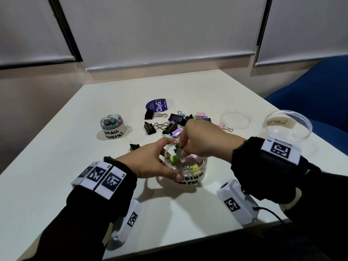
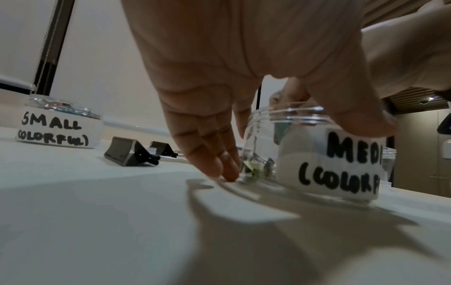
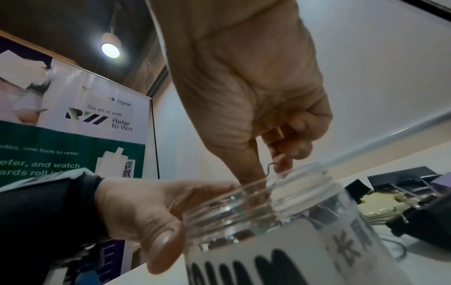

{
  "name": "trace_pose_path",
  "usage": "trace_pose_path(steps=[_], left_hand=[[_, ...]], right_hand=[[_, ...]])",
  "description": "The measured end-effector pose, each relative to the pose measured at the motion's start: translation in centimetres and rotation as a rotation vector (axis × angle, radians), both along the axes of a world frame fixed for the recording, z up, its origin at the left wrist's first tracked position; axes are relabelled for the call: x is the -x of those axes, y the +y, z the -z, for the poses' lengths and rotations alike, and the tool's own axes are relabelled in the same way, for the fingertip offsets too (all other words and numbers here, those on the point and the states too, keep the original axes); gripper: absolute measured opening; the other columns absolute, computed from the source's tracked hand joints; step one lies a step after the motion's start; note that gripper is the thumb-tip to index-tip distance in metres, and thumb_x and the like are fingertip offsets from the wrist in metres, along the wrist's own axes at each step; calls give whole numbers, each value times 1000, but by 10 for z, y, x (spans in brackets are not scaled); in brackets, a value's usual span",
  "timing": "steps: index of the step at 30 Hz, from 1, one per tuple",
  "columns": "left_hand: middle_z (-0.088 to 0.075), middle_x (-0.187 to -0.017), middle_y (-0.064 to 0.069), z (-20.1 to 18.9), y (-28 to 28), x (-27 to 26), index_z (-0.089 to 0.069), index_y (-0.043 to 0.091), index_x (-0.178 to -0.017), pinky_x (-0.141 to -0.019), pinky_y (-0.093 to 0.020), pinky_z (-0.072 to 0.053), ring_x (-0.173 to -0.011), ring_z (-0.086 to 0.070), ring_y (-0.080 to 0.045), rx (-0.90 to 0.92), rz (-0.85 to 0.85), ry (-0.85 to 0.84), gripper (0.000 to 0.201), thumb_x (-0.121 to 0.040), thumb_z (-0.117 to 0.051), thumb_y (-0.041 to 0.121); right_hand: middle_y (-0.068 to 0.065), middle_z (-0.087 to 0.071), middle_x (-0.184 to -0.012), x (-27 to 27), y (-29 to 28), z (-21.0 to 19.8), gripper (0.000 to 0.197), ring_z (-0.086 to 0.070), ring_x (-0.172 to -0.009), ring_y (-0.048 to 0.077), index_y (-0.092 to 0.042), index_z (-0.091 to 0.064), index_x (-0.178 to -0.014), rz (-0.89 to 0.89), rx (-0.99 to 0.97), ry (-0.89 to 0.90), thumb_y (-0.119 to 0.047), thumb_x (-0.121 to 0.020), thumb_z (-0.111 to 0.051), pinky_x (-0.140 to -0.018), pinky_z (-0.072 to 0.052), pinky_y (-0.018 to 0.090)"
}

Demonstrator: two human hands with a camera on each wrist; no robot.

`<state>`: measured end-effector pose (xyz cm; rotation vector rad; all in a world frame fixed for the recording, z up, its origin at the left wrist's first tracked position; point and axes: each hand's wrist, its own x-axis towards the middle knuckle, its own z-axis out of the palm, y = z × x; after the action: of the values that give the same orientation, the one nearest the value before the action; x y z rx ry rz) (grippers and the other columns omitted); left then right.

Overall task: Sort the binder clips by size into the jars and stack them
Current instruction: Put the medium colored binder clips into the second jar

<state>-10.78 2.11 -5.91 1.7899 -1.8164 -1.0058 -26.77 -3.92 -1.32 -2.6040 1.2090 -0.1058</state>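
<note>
A clear jar labelled MEDIUM (COLORFUL) (image 1: pixel 195 176) (image 2: pixel 327 165) (image 3: pixel 280 248) stands near the table's front and holds several pastel binder clips. My left hand (image 1: pixel 167 161) grips its side, fingers (image 2: pixel 212 154) behind and thumb in front. Over the open mouth, my right hand (image 1: pixel 181 148) (image 3: pixel 273 160) pinches a dark teal binder clip (image 1: pixel 178 152) by its wire handle (image 3: pixel 271 167). Loose clips (image 1: pixel 175 123), black and pastel, lie in a pile behind the jar. The SMALL (COLORFUL) jar (image 1: pixel 112 127) (image 2: pixel 61 125) sits at the left with tiny clips inside.
An open large jar (image 1: pixel 288 127) stands at the right. Two clear lids (image 1: pixel 233 120) (image 1: pixel 136 135) lie flat on the table. A lone black clip (image 1: pixel 134 146) (image 2: pixel 129 152) lies left of the medium jar. A purple sticker (image 1: pixel 157 105) is behind the pile; a blue chair (image 1: pixel 320 87) is far right.
</note>
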Motion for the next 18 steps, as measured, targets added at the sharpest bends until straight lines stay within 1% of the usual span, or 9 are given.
trace_pose_path(steps=[2, 5, 8, 9, 11, 12, 13, 16, 18], left_hand=[[-65, -101, 11, 1, -1, -1, -40, 35, -135, -90, -36, -54, -85, -70, -7, 4, -6, -2, 95, -56, -93, 34], [-65, -99, 12, 1, -1, 0, -42, 35, -133, -86, -33, -55, -82, -70, -6, 5, -6, 3, 92, -55, -93, 33], [-67, -97, 10, 1, 1, 2, -44, 36, -129, -80, -29, -56, -78, -70, -5, 15, -8, -6, 85, -59, -92, 28], [-67, -98, 9, 1, 0, 2, -43, 37, -129, -80, -30, -57, -78, -70, -6, 17, -11, -12, 85, -59, -92, 29], [-68, -99, 7, 1, -1, 2, -42, 39, -129, -82, -34, -57, -80, -70, -9, 19, -12, -40, 87, -58, -92, 33], [-68, -99, 7, 2, -2, 3, -42, 40, -129, -82, -34, -57, -81, -70, -10, 18, -13, -53, 88, -57, -92, 34], [-69, -98, 7, 2, -2, 3, -42, 39, -129, -82, -34, -56, -81, -70, -9, 20, -17, -57, 88, -56, -92, 35], [-70, -98, 9, 3, -2, 2, -42, 39, -128, -81, -28, -55, -80, -70, -5, 23, -22, -56, 87, -57, -92, 34], [-70, -102, 7, 3, -2, 2, -42, 40, -127, -82, -30, -56, -82, -70, -7, 16, -24, -66, 87, -56, -92, 36]], right_hand=[[-8, -58, -63, -3, 2, 3, 19, -53, -59, 8, -15, -75, -98, -26, -22, 31, -18, -79, -75, -49, -37, 15], [2, -66, -77, -8, 1, 7, 18, -54, -55, 8, -9, -74, -97, -43, -110, 49, -11, -79, -75, -46, -40, 15], [9, -69, -78, -14, -4, 12, 16, -58, -54, 15, -4, -72, -96, -28, -202, 48, -8, -80, -72, -48, -47, 20], [10, -70, -81, -16, -4, 14, 16, -60, -57, 17, -4, -71, -96, -25, -207, 54, -10, -81, -70, -50, -47, 21], [10, -69, -90, -20, -4, 18, 18, -64, -72, 22, -7, -69, -99, -29, -194, 83, -16, -83, -67, -51, -46, 21], [9, -68, -91, -21, -4, 21, 19, -64, -78, 23, -7, -68, -99, -29, -189, 99, -18, -84, -66, -51, -44, 21], [9, -66, -90, -23, -4, 23, 17, -63, -78, 23, -8, -67, -98, -32, -186, 108, -19, -85, -64, -51, -43, 22], [4, -58, -70, -26, -3, 28, 7, -54, -61, 17, -10, -61, -84, -43, -124, 96, -16, -84, -61, -48, -39, 23], [1, -50, -62, -27, -1, 29, 7, -50, -59, 16, -11, -56, -78, -47, -56, 76, -12, -83, -61, -47, -37, 24]])
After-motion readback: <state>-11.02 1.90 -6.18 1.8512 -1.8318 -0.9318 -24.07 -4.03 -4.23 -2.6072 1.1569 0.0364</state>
